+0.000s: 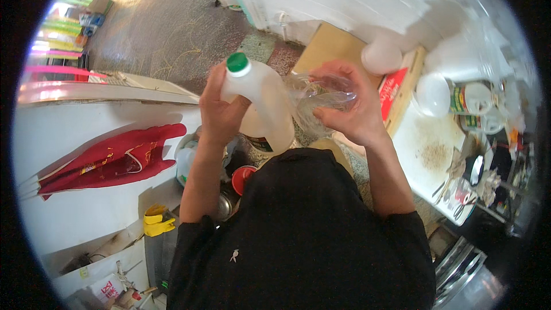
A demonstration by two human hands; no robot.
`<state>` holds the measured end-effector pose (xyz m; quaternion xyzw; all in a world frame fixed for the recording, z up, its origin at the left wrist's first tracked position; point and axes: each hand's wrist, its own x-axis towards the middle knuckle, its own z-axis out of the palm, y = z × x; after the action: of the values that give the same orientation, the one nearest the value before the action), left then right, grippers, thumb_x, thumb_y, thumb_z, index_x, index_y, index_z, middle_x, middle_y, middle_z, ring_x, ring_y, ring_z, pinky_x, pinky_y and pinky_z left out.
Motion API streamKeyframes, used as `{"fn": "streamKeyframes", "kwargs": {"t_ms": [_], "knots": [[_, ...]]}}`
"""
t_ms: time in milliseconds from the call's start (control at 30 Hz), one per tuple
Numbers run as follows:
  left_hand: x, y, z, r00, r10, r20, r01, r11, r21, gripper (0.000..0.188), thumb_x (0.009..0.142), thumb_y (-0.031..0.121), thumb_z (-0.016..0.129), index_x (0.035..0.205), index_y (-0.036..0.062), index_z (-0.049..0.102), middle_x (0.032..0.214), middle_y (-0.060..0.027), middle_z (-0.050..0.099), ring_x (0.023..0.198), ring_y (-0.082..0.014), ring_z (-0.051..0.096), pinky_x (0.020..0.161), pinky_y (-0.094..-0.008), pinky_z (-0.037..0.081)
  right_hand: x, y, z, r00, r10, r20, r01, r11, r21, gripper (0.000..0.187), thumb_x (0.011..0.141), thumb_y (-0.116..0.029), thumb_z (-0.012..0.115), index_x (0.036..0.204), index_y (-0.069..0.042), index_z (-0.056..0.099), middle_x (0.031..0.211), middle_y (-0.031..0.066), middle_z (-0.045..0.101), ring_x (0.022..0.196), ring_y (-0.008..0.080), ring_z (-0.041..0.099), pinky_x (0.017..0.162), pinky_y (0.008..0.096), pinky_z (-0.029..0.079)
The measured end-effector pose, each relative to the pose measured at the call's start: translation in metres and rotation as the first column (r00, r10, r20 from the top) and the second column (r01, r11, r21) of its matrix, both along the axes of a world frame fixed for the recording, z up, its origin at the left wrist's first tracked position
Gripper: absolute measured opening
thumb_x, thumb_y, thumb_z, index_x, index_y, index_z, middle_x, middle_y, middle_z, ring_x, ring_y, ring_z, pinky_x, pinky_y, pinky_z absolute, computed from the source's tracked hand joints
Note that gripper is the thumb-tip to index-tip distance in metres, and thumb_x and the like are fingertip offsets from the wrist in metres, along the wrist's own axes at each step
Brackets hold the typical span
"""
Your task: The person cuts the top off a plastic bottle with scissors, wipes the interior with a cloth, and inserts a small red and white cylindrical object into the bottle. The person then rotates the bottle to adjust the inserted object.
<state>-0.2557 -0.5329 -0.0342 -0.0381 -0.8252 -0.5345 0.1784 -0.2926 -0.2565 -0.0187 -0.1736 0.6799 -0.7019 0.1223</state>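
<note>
In front of my chest, my left hand (pixel 221 106) is closed round the handle of a translucent white plastic jug (pixel 272 106). The jug leans to one side, its green screw cap (pixel 237 61) on and pointing up and away. Part of a dark label shows low on its side. To the right of the jug, my right hand (pixel 353 103) is curled round a clear, thin plastic vessel (pixel 313 103). Its see-through walls blur into the background, so I cannot tell whether it is a cup or a bag. It is close beside the jug; whether they touch is unclear.
At right a white table (pixel 427 166) holds stacked white bowls (pixel 433 95), more jugs (pixel 477 97) and scissors (pixel 459 211). A cardboard sheet (pixel 327 51) leans beyond my hands. A red cloth bag (pixel 115 163) hangs on the left wall, above a yellow-topped bin (pixel 158 221).
</note>
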Motion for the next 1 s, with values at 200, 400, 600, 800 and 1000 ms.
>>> {"fn": "streamKeyframes", "kwargs": {"t_ms": [200, 400, 600, 800, 1000], "knots": [[-0.032, -0.065, -0.018, 0.986, 0.02, 0.166, -0.047, 0.986, 0.161, 0.058, 0.081, -0.002, 0.075, 0.138, 0.0013, 0.062, 0.126, -0.0124, 0.065, 0.118, -0.023, 0.063, 0.103, -0.0354, 0.048, -0.085, -0.09, -0.01, 0.959, 0.248, 0.14, -0.259, 0.963, 0.067, 0.057, 0.077, 0.002, 0.081, 0.129, -0.002, 0.059, 0.123, 0.0106, 0.071, 0.121, 0.0209, 0.067, 0.108, 0.0382, 0.053], [-0.107, -0.137, -0.048, 0.983, 0.057, 0.177, -0.075, 0.992, 0.1, 0.058, 0.08, 0.0, 0.075, 0.137, 0.0017, 0.062, 0.128, -0.0163, 0.065, 0.121, -0.0298, 0.064, 0.105, -0.0384, 0.049, -0.194, -0.188, -0.033, 0.858, 0.484, 0.171, -0.509, 0.846, 0.158, 0.051, 0.078, 0.001, 0.083, 0.125, -0.001, 0.064, 0.122, 0.0096, 0.071, 0.116, 0.0208, 0.07, 0.105, 0.0379, 0.054], [-0.19, -0.245, -0.041, 0.939, 0.263, 0.222, -0.276, 0.961, 0.032, 0.062, 0.078, 0.001, 0.075, 0.138, 0.0035, 0.061, 0.127, -0.0185, 0.065, 0.12, -0.0349, 0.065, 0.104, -0.0404, 0.05, -0.33, -0.313, -0.05, 0.684, 0.726, 0.069, -0.726, 0.67, 0.155, 0.069, 0.075, -0.005, 0.091, 0.136, -0.001, 0.059, 0.13, 0.0108, 0.069, 0.126, 0.0222, 0.065, 0.107, 0.0378, 0.053], [-0.243, -0.344, -0.033, 0.842, 0.476, 0.251, -0.536, 0.788, 0.302, 0.055, 0.088, 0.002, 0.072, 0.141, 0.0027, 0.057, 0.122, -0.0091, 0.068, 0.114, -0.0186, 0.065, 0.098, -0.0349, 0.052, -0.433, -0.453, -0.037, 0.467, 0.871, 0.152, -0.884, 0.457, 0.096, 0.101, 0.076, -0.018, 0.096, 0.158, -0.004, 0.039, 0.149, 0.016, 0.055, 0.137, 0.0254, 0.054, 0.114, 0.0412, 0.047], [-0.283, -0.437, -0.048, 0.7, 0.659, 0.277, -0.709, 0.592, 0.383, 0.05, 0.09, 0.001, 0.072, 0.139, 0.0039, 0.06, 0.117, -0.0064, 0.071, 0.107, -0.0169, 0.068, 0.095, -0.0338, 0.054, -0.496, -0.577, -0.055, 0.433, 0.852, 0.295, -0.898, 0.438, 0.053, 0.105, 0.078, -0.027, 0.096, 0.16, -0.001, 0.036, 0.147, 0.0164, 0.056, 0.132, 0.0248, 0.056, 0.113, 0.0398, 0.046]]}}
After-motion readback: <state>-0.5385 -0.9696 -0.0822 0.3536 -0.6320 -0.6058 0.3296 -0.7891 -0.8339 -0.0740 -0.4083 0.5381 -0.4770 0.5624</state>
